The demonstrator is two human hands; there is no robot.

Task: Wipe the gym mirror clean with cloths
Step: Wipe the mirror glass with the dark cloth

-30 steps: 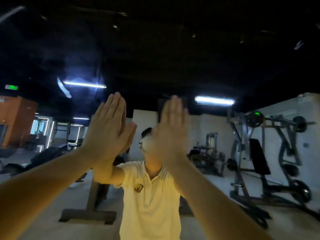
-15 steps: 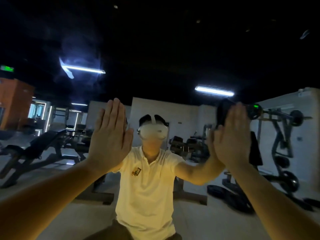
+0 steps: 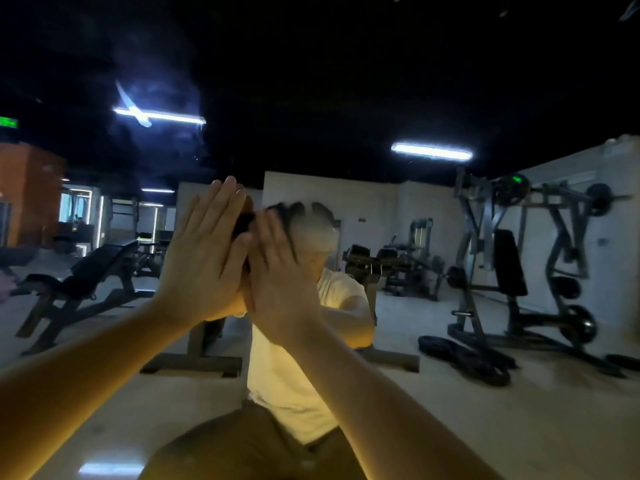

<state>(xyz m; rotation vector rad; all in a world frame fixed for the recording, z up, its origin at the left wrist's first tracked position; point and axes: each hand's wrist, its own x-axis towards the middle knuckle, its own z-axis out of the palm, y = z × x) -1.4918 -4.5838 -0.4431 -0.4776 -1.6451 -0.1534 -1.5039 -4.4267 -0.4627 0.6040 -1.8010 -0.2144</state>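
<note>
My left hand (image 3: 204, 258) pressing flat on the mirror (image 3: 346, 98), fingers straight and together, my right hand (image 3: 280, 271) lying flat, touching it, dark patch (image 3: 242, 220) showing between them, cloth or not I cannot tell, bench (image 3: 86, 271) reflecting at left.

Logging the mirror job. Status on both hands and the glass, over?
Left hand flat on mirror, fingers straight. Right hand same, close beside it. Dark patch between them, likely cloth. Nothing blocking.

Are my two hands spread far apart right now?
No, the left hand and right hand are raised flat and close together, their edges meeting in front of the reflected person.
</note>
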